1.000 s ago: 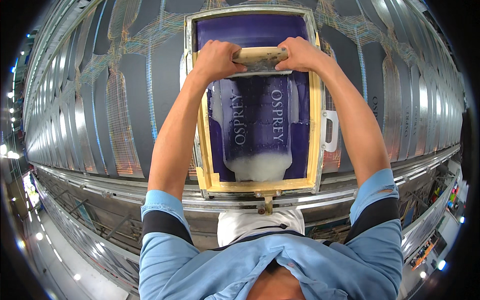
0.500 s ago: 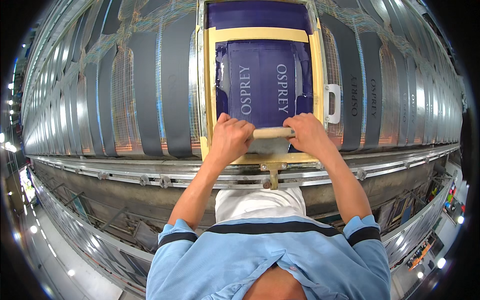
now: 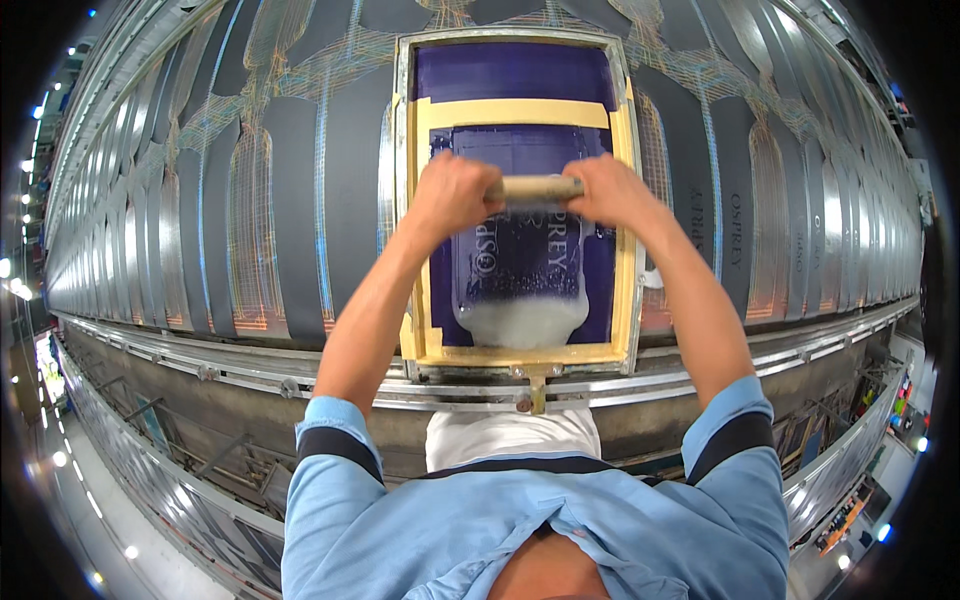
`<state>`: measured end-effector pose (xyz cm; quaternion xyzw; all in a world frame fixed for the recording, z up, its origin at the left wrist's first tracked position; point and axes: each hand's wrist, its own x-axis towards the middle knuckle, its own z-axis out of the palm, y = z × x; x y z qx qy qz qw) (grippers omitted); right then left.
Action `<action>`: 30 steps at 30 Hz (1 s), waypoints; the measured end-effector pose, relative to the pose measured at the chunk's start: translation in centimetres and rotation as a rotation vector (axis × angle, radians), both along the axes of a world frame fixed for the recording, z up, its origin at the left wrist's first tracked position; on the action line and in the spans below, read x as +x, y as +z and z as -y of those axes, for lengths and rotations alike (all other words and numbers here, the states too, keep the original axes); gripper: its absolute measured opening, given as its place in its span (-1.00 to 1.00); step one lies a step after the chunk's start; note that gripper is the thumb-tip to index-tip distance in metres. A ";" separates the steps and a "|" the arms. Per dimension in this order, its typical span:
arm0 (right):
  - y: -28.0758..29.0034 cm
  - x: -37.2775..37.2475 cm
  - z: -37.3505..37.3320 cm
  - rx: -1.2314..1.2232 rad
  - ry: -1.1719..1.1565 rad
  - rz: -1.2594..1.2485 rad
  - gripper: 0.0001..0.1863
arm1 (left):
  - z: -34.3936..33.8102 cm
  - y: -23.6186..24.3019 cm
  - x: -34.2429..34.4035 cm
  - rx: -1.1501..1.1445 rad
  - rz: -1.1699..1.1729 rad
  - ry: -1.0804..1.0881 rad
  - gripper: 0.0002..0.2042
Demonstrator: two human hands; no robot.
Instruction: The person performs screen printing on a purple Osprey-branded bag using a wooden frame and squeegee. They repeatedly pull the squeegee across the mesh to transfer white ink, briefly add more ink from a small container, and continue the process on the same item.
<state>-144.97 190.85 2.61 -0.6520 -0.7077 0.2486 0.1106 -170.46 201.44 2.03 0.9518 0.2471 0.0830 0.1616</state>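
A screen-printing frame point(image 3: 636, 310) lies in front of me, with purple mesh point(image 3: 512, 75) bordered by yellow tape point(image 3: 515, 113). Across the mesh, past its middle, stands a squeegee point(image 3: 537, 188) with a pale wooden handle. My left hand point(image 3: 453, 192) wraps round the handle's left end, and my right hand point(image 3: 610, 192) is closed round its right end. The blade is mostly hidden beneath the handle and hands. Pale, wet ink point(image 3: 525, 318) is pooled at the near end of the mesh. Light lettering shows between pool and squeegee, partly covered.
Dark grey cut pieces point(image 3: 355, 220) lie in rows on the long table to both sides, some printed with lettering. A metal rail point(image 3: 690, 374) runs along its near edge. A bracket point(image 3: 537, 392) on the frame rests at that rail.
Both hands have pushed the squeegee away from me, from the near end of the mesh to beyond its middle. The pale ink pool at the near end is now uncovered.
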 end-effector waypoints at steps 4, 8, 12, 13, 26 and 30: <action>0.2 3.0 -7.4 -0.023 -0.019 0.064 -0.62 | -6.9 0.8 3.5 -0.007 -0.025 0.066 -0.67; 0.5 3.7 -10.2 -0.115 -0.038 0.076 -0.58 | -9.2 0.6 4.7 -0.047 -0.054 0.113 -0.66; 0.2 3.1 -9.5 -0.138 -0.096 0.050 -0.61 | -8.8 -0.5 4.2 0.027 0.056 0.082 -0.67; 0.1 2.9 -8.8 -0.131 -0.110 0.057 -0.63 | -8.2 -0.7 3.9 0.046 0.087 0.071 -0.68; 0.9 -6.2 14.7 -0.136 -0.147 -0.249 -0.42 | 16.7 0.3 -7.8 0.100 0.017 0.052 -0.71; -1.9 0.8 11.7 0.501 -0.800 0.134 -0.51 | 16.7 0.8 -7.1 0.055 -0.016 0.090 -0.69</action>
